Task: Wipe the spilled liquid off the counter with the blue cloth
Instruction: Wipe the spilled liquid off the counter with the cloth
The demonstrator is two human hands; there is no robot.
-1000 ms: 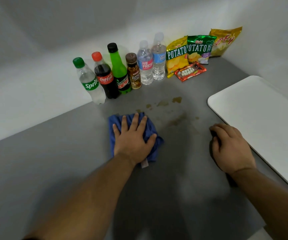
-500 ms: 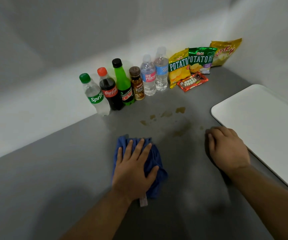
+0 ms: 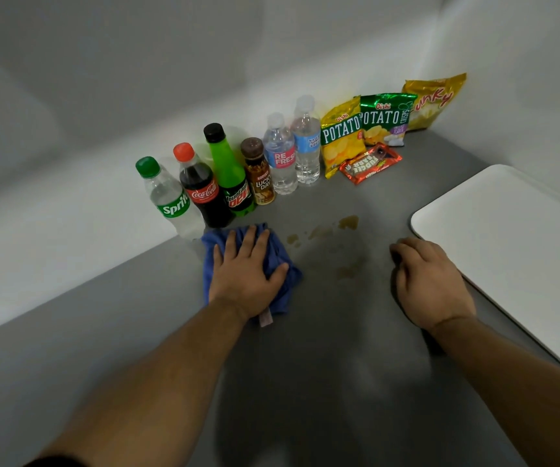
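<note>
The blue cloth (image 3: 280, 261) lies crumpled on the grey counter (image 3: 103, 332), just in front of the soda bottles. My left hand (image 3: 246, 271) presses flat on it, fingers spread, with a small white tag sticking out near the wrist. Brown spilled liquid (image 3: 348, 222) sits in several patches to the right of the cloth, with a fainter smear (image 3: 347, 271) nearer me. My right hand (image 3: 430, 281) rests on the counter to the right of the spill, fingers curled under, holding nothing.
A row of bottles stands along the back wall: Sprite (image 3: 167, 200), Coca-Cola (image 3: 202, 190), Mountain Dew (image 3: 229, 173), a coffee bottle (image 3: 260, 176), two water bottles (image 3: 292, 153). Snack bags (image 3: 363, 129) lean in the corner. A white tray (image 3: 514, 244) lies at the right.
My left hand has pushed the cloth forward, away from me, up against the soda bottles. My right hand has stayed planted on the counter.
</note>
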